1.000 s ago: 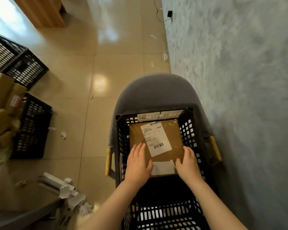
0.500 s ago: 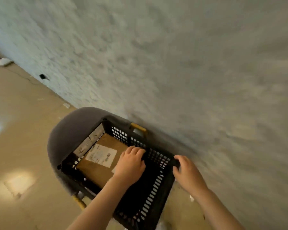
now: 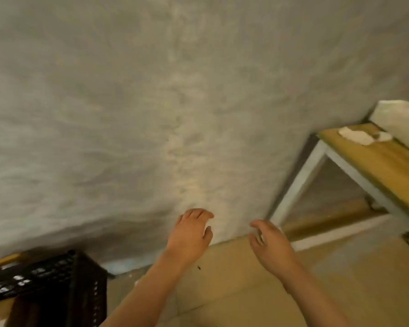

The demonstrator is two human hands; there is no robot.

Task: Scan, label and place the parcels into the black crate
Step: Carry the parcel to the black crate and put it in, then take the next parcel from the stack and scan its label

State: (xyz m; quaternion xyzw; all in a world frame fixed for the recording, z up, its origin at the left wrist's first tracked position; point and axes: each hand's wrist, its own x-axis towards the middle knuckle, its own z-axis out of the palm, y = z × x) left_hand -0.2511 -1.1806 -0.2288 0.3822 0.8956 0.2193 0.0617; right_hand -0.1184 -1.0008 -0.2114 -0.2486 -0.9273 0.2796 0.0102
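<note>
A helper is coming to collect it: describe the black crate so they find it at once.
Start from the grey wall and follow it down to the floor at the lower left of the view. The black crate stands there, left of the left hand. It is the only dark thing, its sides pierced with rows of slots.

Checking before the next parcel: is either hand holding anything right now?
No. The left hand and right hand hang empty in the air, fingers loosely spread.
</note>
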